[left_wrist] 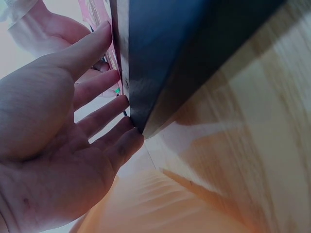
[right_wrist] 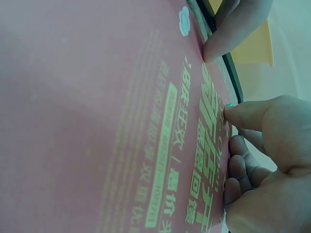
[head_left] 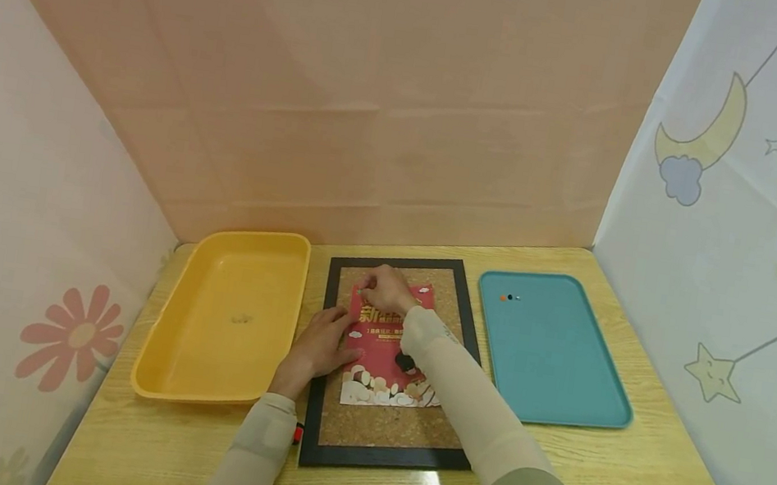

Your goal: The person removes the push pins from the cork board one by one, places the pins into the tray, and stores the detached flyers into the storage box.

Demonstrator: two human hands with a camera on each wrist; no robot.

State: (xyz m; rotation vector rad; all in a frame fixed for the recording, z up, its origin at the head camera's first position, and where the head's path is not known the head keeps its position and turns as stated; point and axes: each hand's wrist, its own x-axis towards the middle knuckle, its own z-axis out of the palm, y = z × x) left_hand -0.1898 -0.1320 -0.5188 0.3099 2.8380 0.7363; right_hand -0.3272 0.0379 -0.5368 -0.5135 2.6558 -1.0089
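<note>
The right hand [head_left: 391, 291] pinches a green pin [right_wrist: 229, 105] between thumb and finger, with the red poster [head_left: 379, 354] just under those fingertips, while the left hand [head_left: 326, 341] rests loosely spread fingers along its edge on the corkboard [head_left: 369, 432].

Your head camera looks forward-down over the yellowish wooden tabletop [head_left: 169, 448]; both wrist views sit close, head and right sharing the red paper poster [head_left: 383, 354].

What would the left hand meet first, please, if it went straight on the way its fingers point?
Probably the right hand, which lies ahead over the red poster, though depth is unclear.
</note>
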